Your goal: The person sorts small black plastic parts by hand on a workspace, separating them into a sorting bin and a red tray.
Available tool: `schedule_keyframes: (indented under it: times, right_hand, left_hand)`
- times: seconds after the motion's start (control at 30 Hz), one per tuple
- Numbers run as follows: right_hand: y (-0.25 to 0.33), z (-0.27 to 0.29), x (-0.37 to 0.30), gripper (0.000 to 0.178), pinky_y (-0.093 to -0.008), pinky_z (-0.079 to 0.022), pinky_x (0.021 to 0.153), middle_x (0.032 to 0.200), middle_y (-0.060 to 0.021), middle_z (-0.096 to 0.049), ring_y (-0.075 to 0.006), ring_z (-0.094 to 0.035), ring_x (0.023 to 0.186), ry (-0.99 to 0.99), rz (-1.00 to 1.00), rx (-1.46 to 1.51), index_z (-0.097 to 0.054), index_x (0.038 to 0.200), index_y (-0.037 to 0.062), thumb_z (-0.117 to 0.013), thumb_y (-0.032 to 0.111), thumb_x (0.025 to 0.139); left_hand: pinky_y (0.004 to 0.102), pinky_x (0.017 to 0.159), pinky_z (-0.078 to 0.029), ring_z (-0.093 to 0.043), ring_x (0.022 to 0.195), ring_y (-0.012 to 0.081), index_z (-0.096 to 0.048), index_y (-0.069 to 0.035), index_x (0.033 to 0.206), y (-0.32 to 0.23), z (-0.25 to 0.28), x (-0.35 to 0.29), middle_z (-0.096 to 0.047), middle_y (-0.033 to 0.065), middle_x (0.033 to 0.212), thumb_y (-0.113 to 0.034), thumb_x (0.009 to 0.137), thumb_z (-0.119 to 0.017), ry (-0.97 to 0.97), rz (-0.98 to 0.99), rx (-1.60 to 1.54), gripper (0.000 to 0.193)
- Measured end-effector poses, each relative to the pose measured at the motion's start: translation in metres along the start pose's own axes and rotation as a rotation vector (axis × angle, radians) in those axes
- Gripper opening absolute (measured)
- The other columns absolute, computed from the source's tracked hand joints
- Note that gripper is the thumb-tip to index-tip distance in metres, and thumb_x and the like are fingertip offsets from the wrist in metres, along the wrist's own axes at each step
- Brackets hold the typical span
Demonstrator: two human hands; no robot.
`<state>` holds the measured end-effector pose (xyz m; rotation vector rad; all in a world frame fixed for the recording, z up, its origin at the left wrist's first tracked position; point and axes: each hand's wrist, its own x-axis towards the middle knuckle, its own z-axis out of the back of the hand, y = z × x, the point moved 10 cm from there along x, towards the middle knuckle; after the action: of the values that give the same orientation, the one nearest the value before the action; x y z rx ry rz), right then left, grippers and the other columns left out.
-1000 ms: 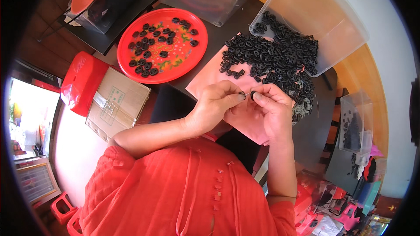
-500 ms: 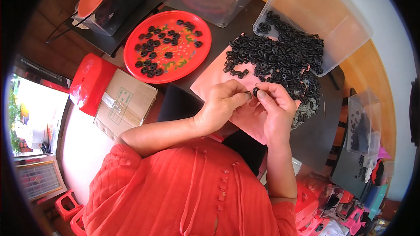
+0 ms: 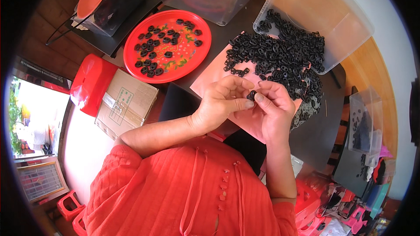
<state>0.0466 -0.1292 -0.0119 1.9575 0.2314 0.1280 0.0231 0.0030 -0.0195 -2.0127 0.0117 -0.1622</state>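
A small black plastic piece point(image 3: 251, 95) sits between my two hands, over a pink sheet point(image 3: 210, 74). My right hand point(image 3: 276, 107) pinches it between thumb and fingers. From the other side my left hand point(image 3: 221, 100) closes on it, the thumb tip against its lower edge. Just beyond my hands a big heap of black two-holed plastic pieces point(image 3: 275, 57) covers part of the sheet. To the left, a round red tray point(image 3: 186, 63) with a floral print carries several scattered black pieces point(image 3: 152, 55).
A clear plastic bin point(image 3: 321, 15) tilts at the far right, with black pieces spilling from it. Another clear bin point(image 3: 205, 4) stands behind the red tray. A cardboard box point(image 3: 124, 100) and a red stool point(image 3: 89, 83) are at my left. Grey stringy material point(image 3: 308, 109) borders the heap.
My left hand's thumb and fingers have come nearer my right hand and now meet at the black piece. Its fingers are a little more spread than before. Tray and heap look the same.
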Motion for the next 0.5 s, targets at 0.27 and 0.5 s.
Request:
schedule_keyframes:
  times: [0.27,0.5]
  right_hand:
    - [0.004,-0.004,0.001,0.032,-0.0234,-0.051,0.072,0.089,-0.0121,-0.067,-0.0143,-0.064,0.08,0.095,-0.061,0.053,-0.054,0.115,-0.0036,-0.063,-0.009,0.085]
    - [-0.006,-0.005,-0.004,0.012,-0.023,-0.051,0.062,0.087,-0.0097,-0.065,-0.0121,-0.062,0.074,0.211,-0.196,0.007,-0.058,0.101,-0.0054,-0.063,-0.001,0.09]
  left_hand:
    - [0.0209,0.074,-0.05,-0.06,0.089,0.0068,-0.064,-0.001,0.109,-0.002,-0.013,0.007,-0.064,0.0016,0.098,0.003,0.078,-0.077,0.222,0.027,-0.036,0.034]
    - [0.0191,0.059,-0.043,-0.055,0.07,0.0028,-0.068,-0.003,0.099,-0.018,-0.013,0.006,-0.064,-0.0012,0.088,-0.002,0.073,-0.083,0.266,-0.032,0.232,0.031]
